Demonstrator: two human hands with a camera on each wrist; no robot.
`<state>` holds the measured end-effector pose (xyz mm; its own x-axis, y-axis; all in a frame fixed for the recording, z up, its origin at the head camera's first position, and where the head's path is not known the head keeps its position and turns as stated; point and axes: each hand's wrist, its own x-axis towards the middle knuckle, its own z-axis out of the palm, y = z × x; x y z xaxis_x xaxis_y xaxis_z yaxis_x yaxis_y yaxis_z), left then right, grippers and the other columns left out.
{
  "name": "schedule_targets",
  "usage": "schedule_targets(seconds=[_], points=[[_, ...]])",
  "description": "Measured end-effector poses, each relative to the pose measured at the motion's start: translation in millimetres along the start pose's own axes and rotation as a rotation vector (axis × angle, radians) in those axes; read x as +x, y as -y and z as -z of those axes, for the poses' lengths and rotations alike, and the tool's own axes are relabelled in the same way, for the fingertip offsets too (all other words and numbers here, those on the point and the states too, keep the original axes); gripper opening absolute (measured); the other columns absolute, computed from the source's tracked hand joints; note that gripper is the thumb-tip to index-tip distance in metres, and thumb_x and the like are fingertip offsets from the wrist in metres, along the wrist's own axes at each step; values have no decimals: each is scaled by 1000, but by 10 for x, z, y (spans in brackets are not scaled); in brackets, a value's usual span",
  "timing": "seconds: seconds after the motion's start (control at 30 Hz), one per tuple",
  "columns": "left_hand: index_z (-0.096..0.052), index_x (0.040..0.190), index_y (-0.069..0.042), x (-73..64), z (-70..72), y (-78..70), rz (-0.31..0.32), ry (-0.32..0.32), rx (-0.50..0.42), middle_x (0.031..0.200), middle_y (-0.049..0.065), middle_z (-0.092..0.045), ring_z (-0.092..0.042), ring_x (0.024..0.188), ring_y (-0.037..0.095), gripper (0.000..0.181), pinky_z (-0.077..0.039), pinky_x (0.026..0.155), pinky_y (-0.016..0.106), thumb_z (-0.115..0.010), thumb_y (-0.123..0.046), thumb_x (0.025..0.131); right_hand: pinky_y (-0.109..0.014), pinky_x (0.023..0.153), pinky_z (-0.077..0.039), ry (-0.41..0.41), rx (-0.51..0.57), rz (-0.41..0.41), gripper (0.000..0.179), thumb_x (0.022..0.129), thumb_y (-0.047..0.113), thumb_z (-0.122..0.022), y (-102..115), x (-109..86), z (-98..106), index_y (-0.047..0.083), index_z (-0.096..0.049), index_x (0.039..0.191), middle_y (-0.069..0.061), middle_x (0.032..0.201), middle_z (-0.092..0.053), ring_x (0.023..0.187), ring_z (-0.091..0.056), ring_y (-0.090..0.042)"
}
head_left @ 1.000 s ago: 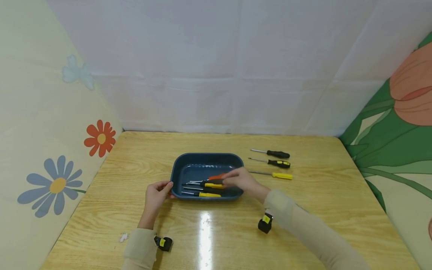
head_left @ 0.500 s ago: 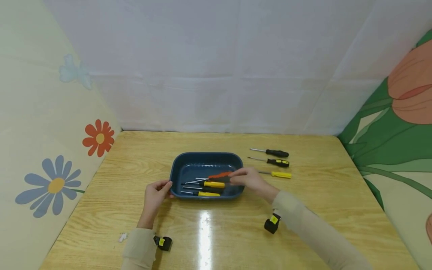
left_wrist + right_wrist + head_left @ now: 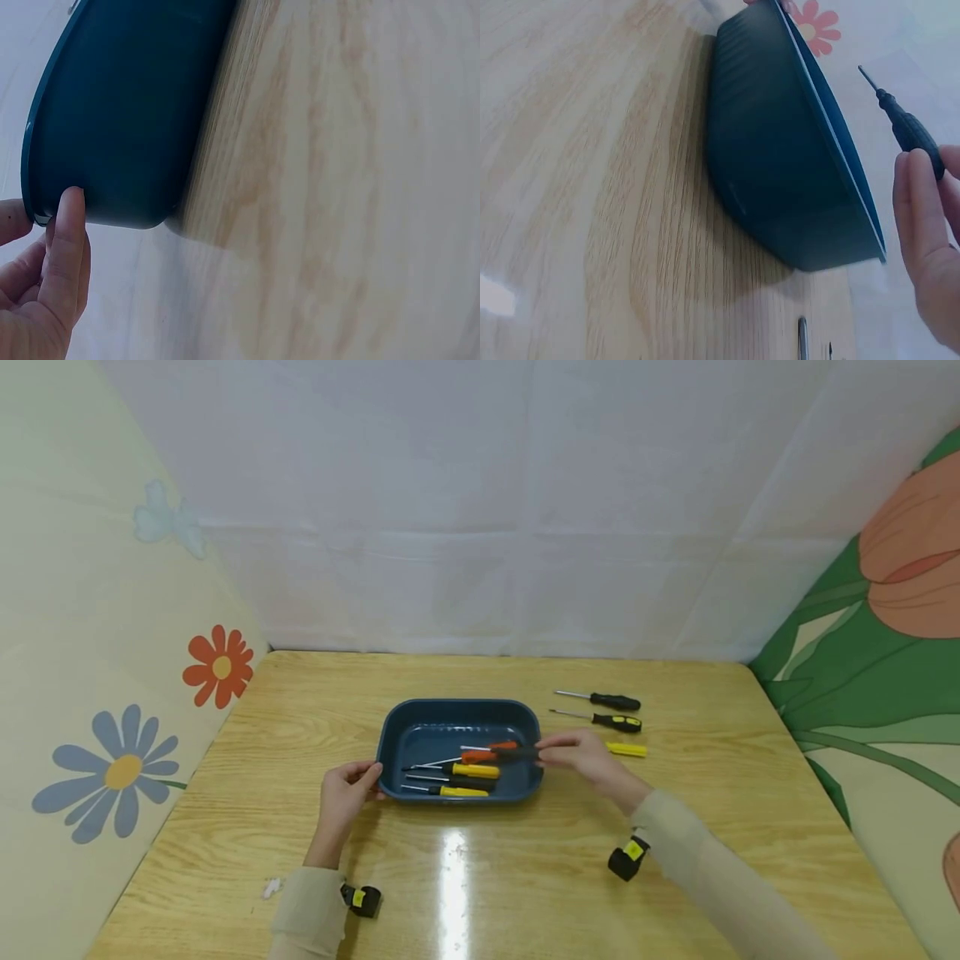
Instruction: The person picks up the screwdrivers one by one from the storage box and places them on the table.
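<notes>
A dark blue rectangular tray (image 3: 457, 713) stands on the wooden table. My left hand (image 3: 347, 789) grips its left rim, thumb on top and fingers against the outer wall, as the left wrist view also shows. My right hand (image 3: 588, 762) pinches a black-handled screwdriver (image 3: 909, 131) by the handle end, over the tray's right rim, its shaft pointing left. Inside the tray lie a yellow-and-black screwdriver (image 3: 474, 771), a black one (image 3: 474, 784), another yellow one (image 3: 462, 792) and red-handled ones (image 3: 474, 757).
Right of the tray, a black screwdriver (image 3: 615, 702), a black-and-yellow one (image 3: 617, 722) and a yellow one (image 3: 627, 750) lie in a row, the last partly behind my right hand. A small white scrap (image 3: 272, 887) lies at the table's front left.
My right hand has lifted the black screwdriver up from among the others and moved right with it, to the tray's right rim. The left hand has kept its hold on the tray.
</notes>
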<state>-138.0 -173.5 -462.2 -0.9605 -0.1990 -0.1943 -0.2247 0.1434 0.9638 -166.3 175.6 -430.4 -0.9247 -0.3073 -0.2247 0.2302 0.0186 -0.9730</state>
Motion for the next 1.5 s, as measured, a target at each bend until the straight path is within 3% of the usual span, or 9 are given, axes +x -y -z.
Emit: schedule_targets(seconds=[0.23, 0.4, 0.67, 0.9, 1.23, 1.5], points=[[-58, 103, 16, 4, 0, 11, -5, 5, -8, 77, 16, -61, -57, 56, 10, 23, -55, 53, 24, -57, -1, 88, -36, 85, -50, -21, 0, 41, 34, 82, -11, -56, -32, -110, 185, -29, -44, 109, -12, 93, -62, 78, -65, -13], [-58, 102, 17, 17, 2, 35, -10, 2, -24, 73, 12, -60, -57, 55, 10, 22, -55, 52, 24, -57, 0, 88, -35, 84, -51, -26, 38, 50, 28, 83, -11, -55, -74, -192, 326, -25, -50, 107, -10, 95, -61, 79, -65, -15], [-57, 102, 19, 17, 7, 40, -21, -2, -31, 70, 9, -60, -57, 53, 9, 24, -55, 50, 24, -58, 0, 87, -34, 83, -52, -16, 11, 93, 31, 85, -7, -55, -109, -296, 528, -26, -48, 108, 0, 90, -64, 82, -65, -17], [-58, 103, 16, 15, 20, 33, -2, -4, -3, 72, 9, -60, -58, 55, 10, 23, -55, 53, 24, -57, -1, 88, -28, 81, -52, -12, 102, 95, 17, 85, -7, -56, -163, -395, 695, -8, -64, 100, -2, 91, -63, 82, -65, -15], [-58, 104, 15, 15, 18, 33, 4, -3, 3, 73, 10, -60, -58, 56, 10, 24, -56, 55, 26, -57, -3, 89, -29, 82, -52, -108, 77, 34, 22, 84, -7, -57, -272, -490, 903, -17, -58, 104, -2, 92, -63, 81, -65, -14], [-58, 104, 15, 15, 9, 31, -2, -1, 1, 76, 13, -61, -58, 57, 11, 24, -56, 54, 24, -57, -3, 89, -31, 83, -52, -136, 80, -18, 25, 84, -5, -59, -305, -531, 990, -16, -58, 107, -12, 101, -61, 82, -65, -15]])
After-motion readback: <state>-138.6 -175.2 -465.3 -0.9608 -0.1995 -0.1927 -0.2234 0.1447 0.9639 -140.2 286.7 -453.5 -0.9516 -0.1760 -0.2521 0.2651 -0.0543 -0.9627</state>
